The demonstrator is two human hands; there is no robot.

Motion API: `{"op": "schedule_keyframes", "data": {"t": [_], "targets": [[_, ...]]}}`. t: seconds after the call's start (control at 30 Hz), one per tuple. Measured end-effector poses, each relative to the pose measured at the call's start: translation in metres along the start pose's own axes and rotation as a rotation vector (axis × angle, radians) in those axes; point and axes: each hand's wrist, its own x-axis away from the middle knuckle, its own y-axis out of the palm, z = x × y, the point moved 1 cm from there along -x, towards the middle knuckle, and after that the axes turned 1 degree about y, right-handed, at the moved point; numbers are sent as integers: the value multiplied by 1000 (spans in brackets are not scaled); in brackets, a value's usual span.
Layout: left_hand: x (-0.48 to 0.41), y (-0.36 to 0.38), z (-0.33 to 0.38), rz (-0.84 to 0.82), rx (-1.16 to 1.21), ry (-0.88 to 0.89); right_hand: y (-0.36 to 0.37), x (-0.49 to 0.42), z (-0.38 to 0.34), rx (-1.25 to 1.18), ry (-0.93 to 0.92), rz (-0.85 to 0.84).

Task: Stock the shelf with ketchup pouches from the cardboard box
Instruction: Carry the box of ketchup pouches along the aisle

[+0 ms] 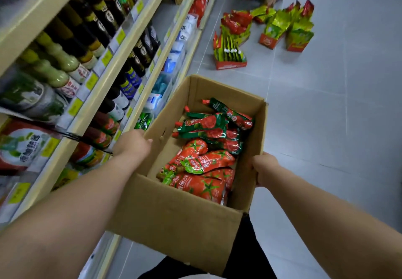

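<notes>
gripping opposite walls of the cardboard box (pixel 174 211) with left hand (pixel 130 146) and right hand (pixel 266 169), ketchup pouches (pixel 202 169) heaped between them, shelf (pixel 52 169) beside the left hand.

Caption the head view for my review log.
Left hand and right hand hold a cardboard box of ketchup pouches beside the shelf.

The shelf (pixel 54 2) is running along just left of the left hand (pixel 132 146) gripping the box (pixel 174 213), carrying dark bottles (pixel 95 21), pale green bottles (pixel 58 61) and, nearest that grip, red packs (pixel 102 135). The grey floor (pixel 326 104) is spreading right of the right hand (pixel 265 169); open cartons (pixel 230 61) of red and green packets are standing on it, well ahead of both grips.
</notes>
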Motion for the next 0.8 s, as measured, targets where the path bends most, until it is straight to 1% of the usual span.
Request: {"op": "schedule_keyframes", "data": {"t": [0.1, 0.23, 0.4, 0.47, 0.53, 0.8], "targets": [[-34, 5, 31, 0, -15, -40, -6, -37, -38, 37, 4, -6], [-84, 17, 69, -12, 39, -121, -12, -94, -96, 46, -26, -41], [-137, 42, 98, 8, 113, -162, -7, -156, -141, 51, -59, -61], [-161, 58, 101, 18, 145, -163, 2, -181, -148, 33, -62, -71], [-185, 77, 100, 26, 123, -152, 16, -206, -149, 12, -61, -77], [-285, 196, 68, 68, 104, -160, 108, -328, -118, -29, -55, -78]]}}
